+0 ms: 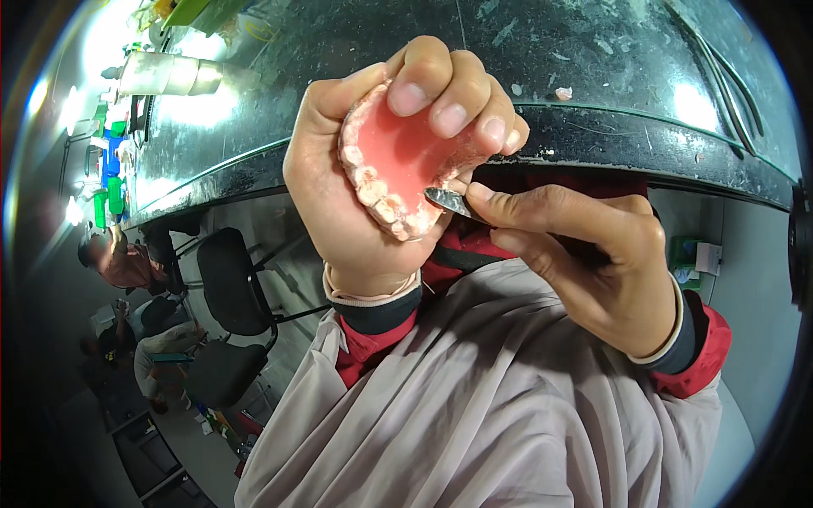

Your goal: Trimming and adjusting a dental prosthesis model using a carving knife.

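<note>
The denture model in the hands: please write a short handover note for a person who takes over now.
Left hand: grips the pink denture model, teeth toward the palm, raised before the dark workbench edge.
Right hand: pinches a small metal blade, tip at the model's lower rim.
Done: cannot tell how much is trimmed.
Left: the rim under the blade seems in work.

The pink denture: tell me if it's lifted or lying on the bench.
Lifted: the left hand grips the denture above the lap, clear of the dark bench.

Dusty dark bench (356,51); black chair (230,279); perhaps bottles (112,182).
</note>
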`<action>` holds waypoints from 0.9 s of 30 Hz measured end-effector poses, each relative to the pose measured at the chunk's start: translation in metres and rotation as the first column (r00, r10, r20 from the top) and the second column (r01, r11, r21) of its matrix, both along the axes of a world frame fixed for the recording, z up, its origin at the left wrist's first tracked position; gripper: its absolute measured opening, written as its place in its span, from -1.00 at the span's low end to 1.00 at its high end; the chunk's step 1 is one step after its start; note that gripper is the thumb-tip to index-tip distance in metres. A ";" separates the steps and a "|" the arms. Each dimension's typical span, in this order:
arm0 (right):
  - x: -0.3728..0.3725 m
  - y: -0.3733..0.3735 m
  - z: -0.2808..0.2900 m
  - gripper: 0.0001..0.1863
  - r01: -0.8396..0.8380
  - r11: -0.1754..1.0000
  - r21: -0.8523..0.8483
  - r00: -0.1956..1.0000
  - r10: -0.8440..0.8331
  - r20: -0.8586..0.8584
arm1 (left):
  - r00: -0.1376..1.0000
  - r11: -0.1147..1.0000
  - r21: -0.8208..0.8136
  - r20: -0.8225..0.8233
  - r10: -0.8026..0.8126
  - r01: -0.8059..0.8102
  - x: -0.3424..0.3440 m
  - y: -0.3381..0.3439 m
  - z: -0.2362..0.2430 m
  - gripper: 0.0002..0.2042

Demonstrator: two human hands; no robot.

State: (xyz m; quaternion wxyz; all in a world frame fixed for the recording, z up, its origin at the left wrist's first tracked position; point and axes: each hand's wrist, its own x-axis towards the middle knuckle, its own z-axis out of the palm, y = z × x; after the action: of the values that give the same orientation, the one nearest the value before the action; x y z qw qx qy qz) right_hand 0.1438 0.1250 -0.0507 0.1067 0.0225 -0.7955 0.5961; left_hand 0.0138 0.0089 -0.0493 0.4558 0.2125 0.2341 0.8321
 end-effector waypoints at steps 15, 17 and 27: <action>0.016 -0.001 0.019 -0.46 -0.089 0.878 0.470 0.989 0.134 -0.063 | 0.969 0.956 -0.162 -0.082 0.234 -0.245 -0.002 -0.052 0.018 -0.55; 0.015 -0.005 0.011 -0.40 0.035 0.890 0.455 0.972 0.076 -0.224 | 0.933 0.904 -0.234 -0.081 0.349 -0.359 0.009 -0.051 0.021 -0.56; 0.020 -0.018 0.004 -0.33 -0.247 0.899 0.361 0.966 0.259 0.014 | 0.835 0.795 -0.270 -0.264 0.482 -0.544 0.035 -0.088 -0.009 -0.58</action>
State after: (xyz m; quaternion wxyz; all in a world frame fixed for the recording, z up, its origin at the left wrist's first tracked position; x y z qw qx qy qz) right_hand 0.1636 0.1068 -0.0468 0.0363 0.1550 -0.8795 0.4486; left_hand 0.0483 -0.0791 -0.0578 0.2180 0.1353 0.4608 0.8496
